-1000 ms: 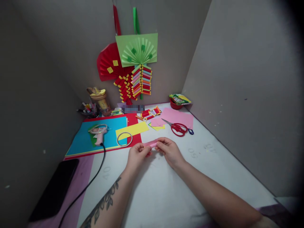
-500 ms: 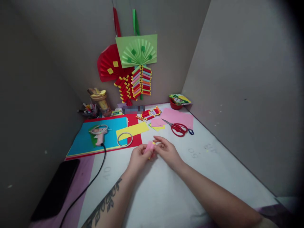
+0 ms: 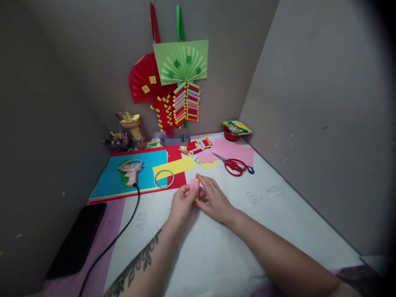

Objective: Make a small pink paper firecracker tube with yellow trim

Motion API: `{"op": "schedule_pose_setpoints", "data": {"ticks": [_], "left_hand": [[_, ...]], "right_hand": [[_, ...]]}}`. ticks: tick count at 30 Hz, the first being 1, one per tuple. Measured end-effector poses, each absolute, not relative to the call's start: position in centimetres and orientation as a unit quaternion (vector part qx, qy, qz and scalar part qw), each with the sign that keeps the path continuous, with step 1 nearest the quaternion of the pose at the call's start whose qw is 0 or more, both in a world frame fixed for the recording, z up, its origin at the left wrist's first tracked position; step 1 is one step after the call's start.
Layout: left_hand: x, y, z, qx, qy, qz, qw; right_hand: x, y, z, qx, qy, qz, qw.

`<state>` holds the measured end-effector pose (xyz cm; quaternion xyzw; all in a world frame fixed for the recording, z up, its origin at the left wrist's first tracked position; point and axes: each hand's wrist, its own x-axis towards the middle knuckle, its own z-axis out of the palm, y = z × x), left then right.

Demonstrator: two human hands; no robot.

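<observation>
A small pink paper piece (image 3: pixel 194 184) with yellow strips at its ends stands upright between my hands, above the white table cover. My left hand (image 3: pixel 183 201) pinches it from the left, thumb across its front. On the other side my right hand (image 3: pixel 215 200) holds its right edge, with fingertips at the top yellow end and the thumb low by the bottom end. Beyond my hands lie a yellow paper strip (image 3: pixel 182 166), a roll of tape (image 3: pixel 155 180) and red-handled scissors (image 3: pixel 234 166).
A pink hot glue gun (image 3: pixel 132 176) lies on blue paper (image 3: pixel 102 181), its black cord running toward me. Several red paper rolls (image 3: pixel 192 146) are at the back. A black phone-like slab (image 3: pixel 77 239) sits front left. Paper fan decorations (image 3: pixel 185 64) hang on the wall.
The pink paper has turned from tilted to upright. My right fingers have shifted onto its right edge, spanning from top to bottom. The view has moved slightly.
</observation>
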<state>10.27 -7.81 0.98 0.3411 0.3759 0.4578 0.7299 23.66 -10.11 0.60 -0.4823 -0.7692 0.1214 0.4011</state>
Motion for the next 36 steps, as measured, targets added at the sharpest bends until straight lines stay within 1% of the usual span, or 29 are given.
{"op": "schedule_pose_setpoints", "data": {"ticks": [5,8,17,21,28,36], "left_hand": [[10.3,-7.9,1.2,0.338,0.373,0.455,0.735],[10.1,-7.9,1.4,0.347,0.386,0.454,0.724],[10.3,-8.2,1.9,0.461,0.473,0.447,0.604],[10.2,-8.1,1.6,0.481,0.490,0.438,0.580],[9.7,-7.7,1.1,0.516,0.463,0.434,0.575],[9.6,-7.6,1.1,0.545,0.482,0.414,0.547]], "right_hand": [[23.6,-10.2,1.1,-0.495,-0.756,0.131,0.409],[23.6,-10.3,1.2,-0.496,-0.761,0.129,0.398],[22.8,-10.5,0.5,-0.518,-0.790,0.068,0.320],[22.5,-10.7,0.5,-0.514,-0.803,0.049,0.297],[23.2,-10.7,1.2,-0.507,-0.799,0.080,0.314],[24.1,-10.7,1.4,-0.507,-0.797,0.111,0.308]]}}
